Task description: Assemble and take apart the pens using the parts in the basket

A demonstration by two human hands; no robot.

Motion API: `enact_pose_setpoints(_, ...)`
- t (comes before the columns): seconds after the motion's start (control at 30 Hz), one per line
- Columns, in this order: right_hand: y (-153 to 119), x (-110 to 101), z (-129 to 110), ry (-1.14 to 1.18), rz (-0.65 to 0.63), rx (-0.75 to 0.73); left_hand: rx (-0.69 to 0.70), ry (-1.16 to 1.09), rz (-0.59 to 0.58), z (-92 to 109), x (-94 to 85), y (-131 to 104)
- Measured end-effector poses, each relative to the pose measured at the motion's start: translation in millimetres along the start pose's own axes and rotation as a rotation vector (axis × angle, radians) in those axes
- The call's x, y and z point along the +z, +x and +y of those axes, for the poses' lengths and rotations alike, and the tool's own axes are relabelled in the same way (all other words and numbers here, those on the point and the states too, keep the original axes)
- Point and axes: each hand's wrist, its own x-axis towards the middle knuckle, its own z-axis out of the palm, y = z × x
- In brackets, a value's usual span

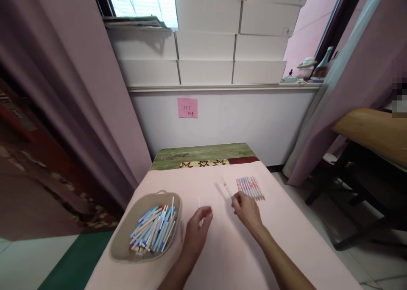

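Beneath the fingers of the left hand [197,225] and right hand [247,208], a pink cloth [222,260] is spread. Left of them, a beige basket [121,231] is filled with blue, white and tan pens [155,228]. The left fingers are loosely curled beside a white pen [199,202]; whether it is gripped cannot be told. By the right fingertips, pinched together, a patterned pen [227,188] is held; just right of them, a row of pens [250,186] is laid. Beyond, a green tabletop [206,150] is exposed; farther, white boxes [206,46] are stacked above the wall [241,120].

White boxes [206,46] on a sill [222,87], pink note [187,108] below, pink curtain [79,69] at left
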Motion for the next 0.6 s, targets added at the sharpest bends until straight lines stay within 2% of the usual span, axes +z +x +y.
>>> enact_pose_setpoints(0.07,-27,11,-6,0.533,-0.183,0.001,-0.189,-0.376,-0.012,8,10.1,15)
enact_pose_setpoints(0.13,-50,22,-11,0.846,-0.307,0.08,-0.246,-0.662,-0.045,9,17.0,24)
enact_pose_setpoints(0.23,-72,33,-13,1.105,-0.433,0.205,-0.32,-0.857,-0.05,5,21.5,24)
enact_pose_setpoints(0.37,-81,41,-8,1.323,-0.631,0.451,-0.404,-0.926,-0.03,-1,23.8,16)
enact_pose_setpoints(0.4,-81,44,-6,1.348,-0.642,0.506,-0.399,-0.936,-0.023,-2,24.4,14)
enact_pose_setpoints(0.47,-82,52,-3,1.362,-0.574,0.519,-0.38,-0.945,0.007,-4,25.7,12)
enact_pose_setpoints(0.6,-87,64,-1,1.269,-0.305,0.343,-0.364,-0.95,0.063,-9,26.7,8)
